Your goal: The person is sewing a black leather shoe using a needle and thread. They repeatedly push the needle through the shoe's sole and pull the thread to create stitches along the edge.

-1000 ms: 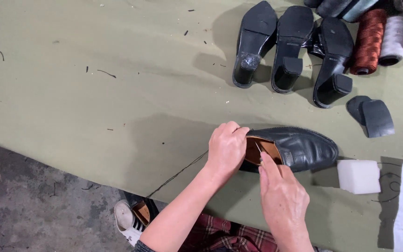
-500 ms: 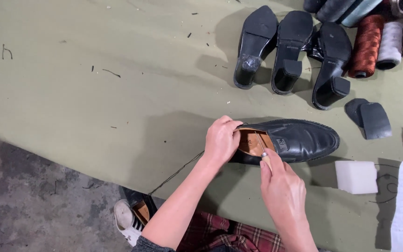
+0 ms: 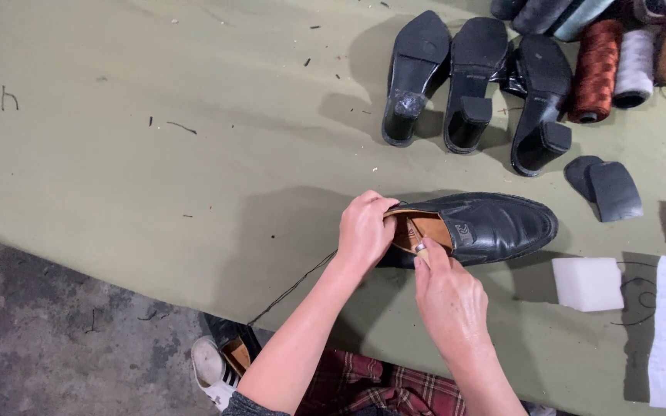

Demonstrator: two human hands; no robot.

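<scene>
Gripping black shoe (image 3: 495, 225) heel: left hand (image 3: 365, 229); right hand (image 3: 449, 296), grip pinched on small tool inside its tan-lined opening.

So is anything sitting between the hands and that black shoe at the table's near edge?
Nothing visible. The left hand already grips the heel end of the black shoe, and the right hand touches the near rim of its opening with a fingertip. The white block and the loose heel pieces lie off to the side, apart from it.

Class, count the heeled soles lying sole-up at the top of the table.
3: left, middle and right, side by side; more may be hidden beyond the top edge.
</scene>
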